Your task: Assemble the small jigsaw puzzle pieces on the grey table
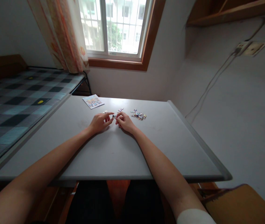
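Apparently, the step in hand is fine work on a small dark-and-white piece (114, 117), which sits between the fingertips of both hands, above the middle of the bench (113, 155). The left hand (102, 122) is partly open, thumb and forefinger curved about the piece with a gap between them; the right hand (124, 121) is more closed, its fingers bunched and their tips at the piece's other side. Which hand actually pinches it cannot be told. A loose pile of pieces (139, 115) lies to the right, with a smaller cluster (120, 110) just beyond the hands. The next move probably calls for steady fingertips and careful turning.
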A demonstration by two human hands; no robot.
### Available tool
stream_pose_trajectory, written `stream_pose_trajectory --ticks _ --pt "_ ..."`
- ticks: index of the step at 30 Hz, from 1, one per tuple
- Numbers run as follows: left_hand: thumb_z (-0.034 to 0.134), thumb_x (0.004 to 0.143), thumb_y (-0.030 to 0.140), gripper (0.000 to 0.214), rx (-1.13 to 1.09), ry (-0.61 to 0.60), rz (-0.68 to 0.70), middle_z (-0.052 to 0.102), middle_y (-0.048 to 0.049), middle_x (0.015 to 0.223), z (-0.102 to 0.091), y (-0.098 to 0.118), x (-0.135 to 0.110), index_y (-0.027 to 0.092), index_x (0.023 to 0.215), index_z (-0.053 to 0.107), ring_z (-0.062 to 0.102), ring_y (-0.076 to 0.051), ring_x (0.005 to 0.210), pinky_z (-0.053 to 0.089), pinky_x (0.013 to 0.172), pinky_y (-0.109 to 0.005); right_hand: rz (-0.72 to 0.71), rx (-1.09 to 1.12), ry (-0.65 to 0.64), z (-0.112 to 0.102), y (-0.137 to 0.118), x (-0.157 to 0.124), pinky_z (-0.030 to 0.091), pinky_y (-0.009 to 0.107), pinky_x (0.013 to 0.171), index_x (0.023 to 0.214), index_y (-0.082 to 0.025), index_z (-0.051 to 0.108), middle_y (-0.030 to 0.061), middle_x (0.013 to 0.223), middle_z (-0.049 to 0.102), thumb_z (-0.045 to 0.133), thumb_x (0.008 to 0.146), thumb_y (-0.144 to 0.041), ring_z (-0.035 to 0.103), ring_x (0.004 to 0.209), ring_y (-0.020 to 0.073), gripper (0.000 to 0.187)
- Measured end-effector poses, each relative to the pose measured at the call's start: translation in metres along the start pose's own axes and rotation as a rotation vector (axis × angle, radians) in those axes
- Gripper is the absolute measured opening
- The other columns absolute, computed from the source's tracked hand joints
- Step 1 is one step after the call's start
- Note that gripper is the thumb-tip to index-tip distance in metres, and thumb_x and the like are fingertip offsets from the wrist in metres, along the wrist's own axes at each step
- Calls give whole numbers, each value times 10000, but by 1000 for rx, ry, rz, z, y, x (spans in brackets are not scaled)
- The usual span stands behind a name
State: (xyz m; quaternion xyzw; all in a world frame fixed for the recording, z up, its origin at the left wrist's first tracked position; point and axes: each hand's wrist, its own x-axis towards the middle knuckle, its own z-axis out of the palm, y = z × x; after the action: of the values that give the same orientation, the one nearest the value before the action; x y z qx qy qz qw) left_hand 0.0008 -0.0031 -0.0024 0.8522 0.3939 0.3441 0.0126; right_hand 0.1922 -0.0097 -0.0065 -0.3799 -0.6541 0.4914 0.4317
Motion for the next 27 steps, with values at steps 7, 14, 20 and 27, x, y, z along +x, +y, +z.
stream_pose_trajectory --ticks 7,14,20,27 --pt "526 897 375 265 -8 14 -21 669 18 694 2 -2 0 220 1072 650 597 -109 584 454 607 -215 19 27 6 0 0 0 372 164 419 846 -211 441 -68 567 569 578 828 -381 446 432 65 219" --pt "532 899 394 267 -16 19 -2 666 22 672 1 -2 0 218 1050 664 590 -105 567 456 618 -220 17 38 6 0 2 1 377 163 413 846 -210 446 -69 564 571 578 824 -390 448 429 64 224" --pt "519 903 442 315 -18 13 -1 666 15 658 0 -1 0 212 1043 682 583 -106 554 469 633 -225 25 34 12 0 3 1 372 159 410 855 -212 443 -74 563 571 575 828 -408 453 429 64 238" --pt "518 902 440 315 -20 19 13 669 13 649 0 -1 0 208 1022 693 585 -110 547 462 622 -229 29 35 8 0 1 0 377 164 405 858 -213 443 -71 564 572 566 825 -396 453 426 67 223"
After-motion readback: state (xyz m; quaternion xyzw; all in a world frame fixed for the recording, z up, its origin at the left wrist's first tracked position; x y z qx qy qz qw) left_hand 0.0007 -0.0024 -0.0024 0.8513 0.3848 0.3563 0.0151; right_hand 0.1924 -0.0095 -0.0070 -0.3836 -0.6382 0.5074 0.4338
